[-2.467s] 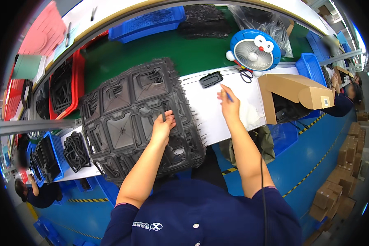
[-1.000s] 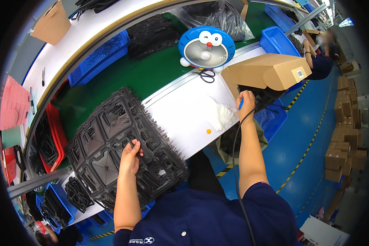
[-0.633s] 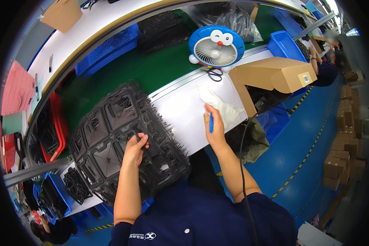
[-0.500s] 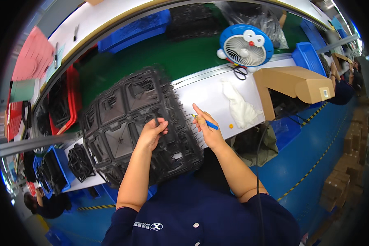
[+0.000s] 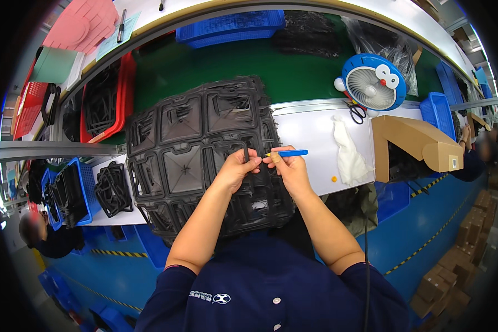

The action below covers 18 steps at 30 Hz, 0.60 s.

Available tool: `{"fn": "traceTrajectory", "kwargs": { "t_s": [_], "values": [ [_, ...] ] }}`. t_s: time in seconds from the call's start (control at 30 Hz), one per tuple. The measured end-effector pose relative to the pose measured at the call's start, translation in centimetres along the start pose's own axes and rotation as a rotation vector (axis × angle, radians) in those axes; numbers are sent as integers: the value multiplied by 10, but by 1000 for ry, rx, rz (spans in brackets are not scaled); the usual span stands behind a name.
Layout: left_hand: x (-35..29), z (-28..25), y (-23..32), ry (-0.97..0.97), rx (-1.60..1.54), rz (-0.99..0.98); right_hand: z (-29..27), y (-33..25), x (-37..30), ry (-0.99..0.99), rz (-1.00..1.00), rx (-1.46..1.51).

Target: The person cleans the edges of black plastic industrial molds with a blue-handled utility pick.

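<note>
A wide pile of black moulded plastic frames (image 5: 183,176) lies in front of me on the work table. My left hand (image 5: 240,169) is closed, its thumb and fingers pinching a bar of a black plastic frame at the right part of the pile. Just to its right, my right hand (image 5: 293,172) grips a slim blue-handled tool (image 5: 294,152) with a yellow end that points left, toward my left fingertips. The tool looks like a trimming knife, but its tip is too small to make out. Both hands are close together over the frames.
Right of the pile lie a white cloth (image 5: 346,157), a small orange-yellow cap (image 5: 334,179) and black-handled scissors (image 5: 357,113). A blue fan (image 5: 399,94) and an open cardboard box (image 5: 415,128) stand beyond. Red (image 5: 128,91) and blue (image 5: 88,191) crates holding black parts are at left.
My right hand has turned and come in beside the left, the tool now lying nearly level. The left hand keeps its pinch on the frame. The whole view has shifted.
</note>
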<state>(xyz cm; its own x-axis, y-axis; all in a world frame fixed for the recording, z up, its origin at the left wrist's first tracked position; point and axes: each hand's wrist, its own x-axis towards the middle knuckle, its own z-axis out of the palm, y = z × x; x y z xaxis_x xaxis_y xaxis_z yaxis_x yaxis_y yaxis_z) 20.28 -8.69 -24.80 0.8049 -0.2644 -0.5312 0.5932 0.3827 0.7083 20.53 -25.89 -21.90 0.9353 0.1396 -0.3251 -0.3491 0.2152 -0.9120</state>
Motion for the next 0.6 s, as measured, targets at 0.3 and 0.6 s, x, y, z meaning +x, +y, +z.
{"fn": "traceTrajectory", "kwargs": {
  "t_s": [0.3, 0.6],
  "values": [
    [2, 0, -1, -19, 43, 43, -2, 1, 7, -33, -74, -154],
    [3, 2, -2, 1, 67, 54, -7, 4, 10, 8, -32, -57]
  ]
}}
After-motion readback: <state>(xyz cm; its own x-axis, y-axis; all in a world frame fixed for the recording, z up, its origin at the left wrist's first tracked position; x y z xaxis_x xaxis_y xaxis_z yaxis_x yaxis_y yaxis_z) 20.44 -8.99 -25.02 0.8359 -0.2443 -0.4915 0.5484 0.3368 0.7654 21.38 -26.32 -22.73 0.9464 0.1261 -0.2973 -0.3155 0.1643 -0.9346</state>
